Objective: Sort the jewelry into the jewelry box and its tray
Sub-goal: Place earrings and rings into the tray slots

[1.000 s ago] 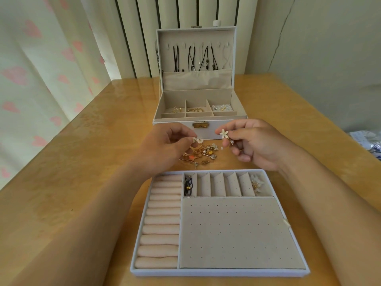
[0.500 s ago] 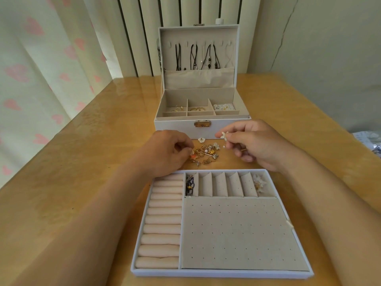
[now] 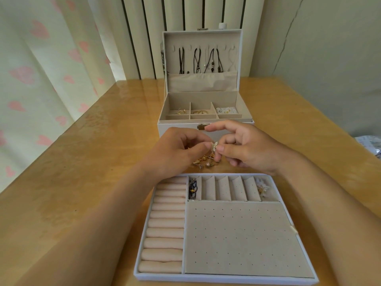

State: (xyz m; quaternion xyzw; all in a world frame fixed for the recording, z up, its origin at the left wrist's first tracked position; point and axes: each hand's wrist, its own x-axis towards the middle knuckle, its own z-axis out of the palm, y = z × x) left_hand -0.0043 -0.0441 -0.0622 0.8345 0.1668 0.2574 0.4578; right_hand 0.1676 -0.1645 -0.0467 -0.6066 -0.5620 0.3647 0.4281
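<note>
Fingertips (image 3: pixel 207 145) meet now: the left hand (image 3: pixel 181 155) and right hand (image 3: pixel 249 149), apart a second ago, have closed in and both pinch the white flower earring (image 3: pixel 214 145) just above the loose pile (image 3: pixel 203 163). It's not stowed yet, and looks bound for the tray (image 3: pixel 226 280), far-right slot.

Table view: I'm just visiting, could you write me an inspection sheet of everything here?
Surface: wooden table, glossy.
Job's things: box open, necklaces in lid; tray near; loose pile between them; flower earring held above the pile.
Clutter: crinkled packet at right edge.
Grippers: left hand and right hand, fingers of both pinching the earring.
Cables: nothing seen.
Surroundings: heart curtain, blinds, cracked wall.
</note>
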